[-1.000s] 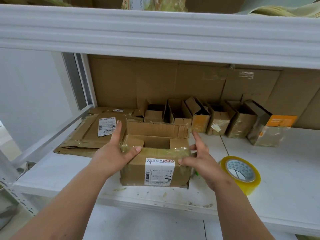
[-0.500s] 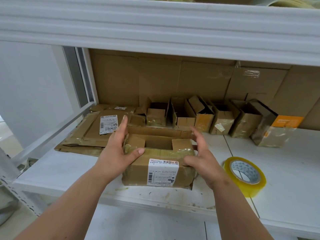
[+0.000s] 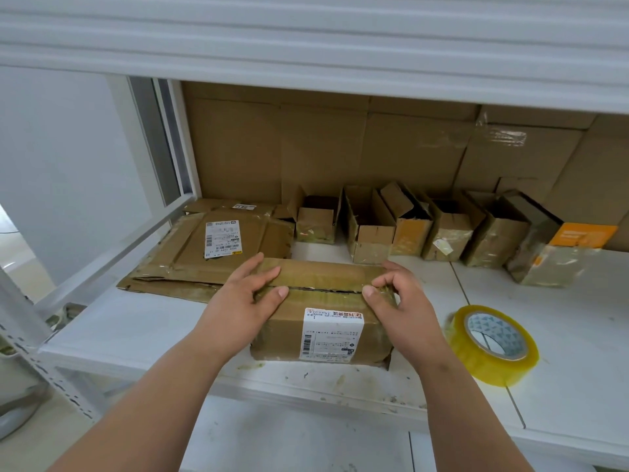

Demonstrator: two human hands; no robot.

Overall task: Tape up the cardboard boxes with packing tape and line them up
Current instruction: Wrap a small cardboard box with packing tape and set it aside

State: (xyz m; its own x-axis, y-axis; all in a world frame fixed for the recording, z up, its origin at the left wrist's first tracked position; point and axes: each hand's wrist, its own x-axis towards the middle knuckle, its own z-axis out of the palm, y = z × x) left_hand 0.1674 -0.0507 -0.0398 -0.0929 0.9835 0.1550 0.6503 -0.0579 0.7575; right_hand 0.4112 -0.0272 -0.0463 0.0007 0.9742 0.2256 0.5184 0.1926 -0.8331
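Box (image 3: 320, 315) at shelf (image 3: 561, 335) front, under my hands — left hand (image 3: 238, 301), right hand (image 3: 398, 301). Tape roll (image 3: 493, 345) lies right of it; flattened cardboard (image 3: 211, 253) behind-left; row of open boxes (image 3: 425, 229) behind.

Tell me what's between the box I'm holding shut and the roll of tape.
In the head view, only your right hand, gripping the box at its right end, and bare white shelf separate it from the tape roll.
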